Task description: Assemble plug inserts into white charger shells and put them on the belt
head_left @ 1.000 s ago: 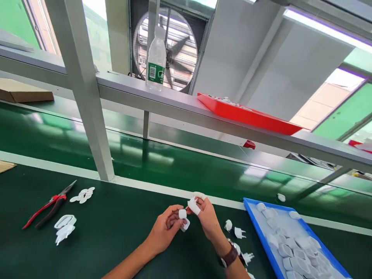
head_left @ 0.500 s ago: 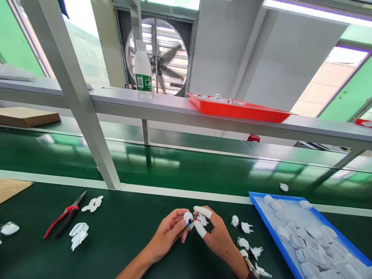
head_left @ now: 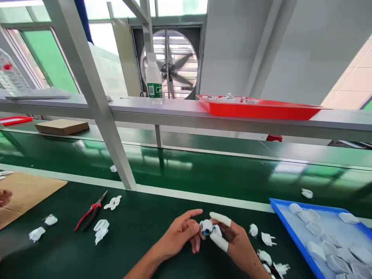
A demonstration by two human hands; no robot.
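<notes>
A small white plastic plug piece point(head_left: 207, 226), with a bit of circuit or wire showing on its underside, is held between my two hands just above the dark green bench. My left hand point(head_left: 186, 234) pinches its left side with the thumb and curled fingers, its index finger stretched out. White finger cots cover the thumb and index finger of my right hand point(head_left: 232, 236), which grips the piece from the right. Part of the piece is hidden by fingers. Beside my right hand lie several similar two-part plug pieces point(head_left: 267, 239), some joined by wires.
A blue tray point(head_left: 293, 243) of white plastic shells stands at the right. Red-handled pliers point(head_left: 91, 211) and white plastic parts point(head_left: 101, 231) lie left. Another person's hand point(head_left: 5, 197) is over cardboard point(head_left: 35, 193). Beyond runs a green conveyor belt point(head_left: 203, 172), under a shelf holding a red tray point(head_left: 261, 110).
The view has swung left, bringing the other person's hand into sight. My left index finger has straightened away from the plug piece, which appears turned between my hands.
</notes>
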